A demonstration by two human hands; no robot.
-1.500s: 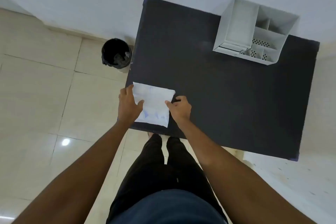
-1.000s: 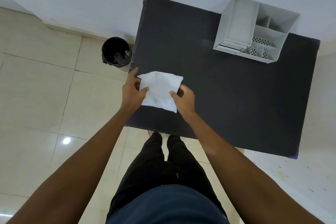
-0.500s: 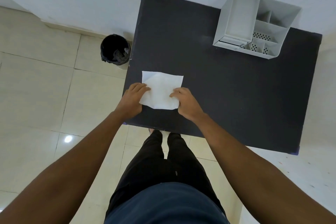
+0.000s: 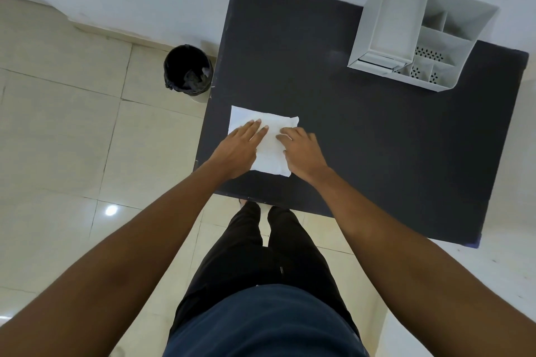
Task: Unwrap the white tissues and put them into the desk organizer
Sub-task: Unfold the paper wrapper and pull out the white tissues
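A white pack of tissues [image 4: 271, 151] lies flat on the dark table [image 4: 362, 136], near its front left corner. My left hand [image 4: 239, 149] rests palm down on the pack's left half, fingers stretched out and together. My right hand [image 4: 300, 152] lies on its right edge with the fingers curled onto the wrapper. The white desk organizer [image 4: 420, 35] stands at the table's far right corner, well away from both hands, with one tall bin and several small compartments, all looking empty.
A black-lined waste bin [image 4: 188, 71] stands on the tiled floor just left of the table. A white wall runs behind the table. My legs are at the table's front edge.
The pack was lifted off the table a second ago and is now laid flat again. Both hands have slid from its near edge onto its top.
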